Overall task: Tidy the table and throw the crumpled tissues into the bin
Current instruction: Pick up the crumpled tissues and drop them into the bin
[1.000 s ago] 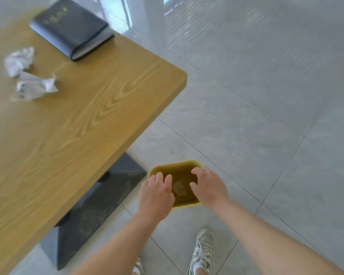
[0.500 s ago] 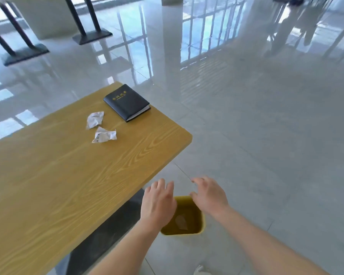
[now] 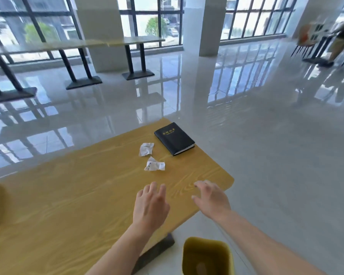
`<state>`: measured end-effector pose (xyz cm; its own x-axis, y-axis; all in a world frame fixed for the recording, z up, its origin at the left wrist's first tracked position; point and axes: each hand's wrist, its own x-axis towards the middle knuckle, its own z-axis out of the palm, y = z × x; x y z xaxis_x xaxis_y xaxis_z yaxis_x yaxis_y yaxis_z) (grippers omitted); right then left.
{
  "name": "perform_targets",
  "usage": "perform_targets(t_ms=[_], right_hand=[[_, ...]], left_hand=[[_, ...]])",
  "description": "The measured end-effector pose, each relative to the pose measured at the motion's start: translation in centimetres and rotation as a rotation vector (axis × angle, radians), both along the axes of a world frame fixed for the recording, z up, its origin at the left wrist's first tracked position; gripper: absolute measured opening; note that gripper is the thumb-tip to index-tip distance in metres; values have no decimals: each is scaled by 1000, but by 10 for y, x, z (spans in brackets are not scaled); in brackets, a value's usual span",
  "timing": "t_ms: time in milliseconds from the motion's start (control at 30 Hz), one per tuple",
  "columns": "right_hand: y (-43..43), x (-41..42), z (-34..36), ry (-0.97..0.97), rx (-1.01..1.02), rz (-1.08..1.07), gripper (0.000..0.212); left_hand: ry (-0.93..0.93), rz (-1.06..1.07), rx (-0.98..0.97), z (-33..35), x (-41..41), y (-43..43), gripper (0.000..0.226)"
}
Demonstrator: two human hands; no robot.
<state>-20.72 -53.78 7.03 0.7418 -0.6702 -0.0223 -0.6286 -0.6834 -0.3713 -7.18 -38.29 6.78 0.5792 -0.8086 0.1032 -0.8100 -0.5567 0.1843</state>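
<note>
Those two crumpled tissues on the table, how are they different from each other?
The farther tissue lies beside the black book; the nearer tissue lies closer to the person. The farther tissue is a compact, squarish wad; the nearer tissue spreads sideways with a pointed flap. The nearer tissue shows faint dark marks; the farther tissue looks plain. Both are white, crumpled and rest on the wooden table, untouched.

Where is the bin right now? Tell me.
In the head view the bin stands on the floor at the bottom edge, right of centre, just off the table's right edge and beside its dark base.
</note>
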Motion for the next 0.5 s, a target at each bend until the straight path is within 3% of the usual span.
perform_targets(t_ms=[500], right_hand=[[14,114,13,63,3,-10,39]], left_hand=[[10,-19,-12,15,117,2,43]])
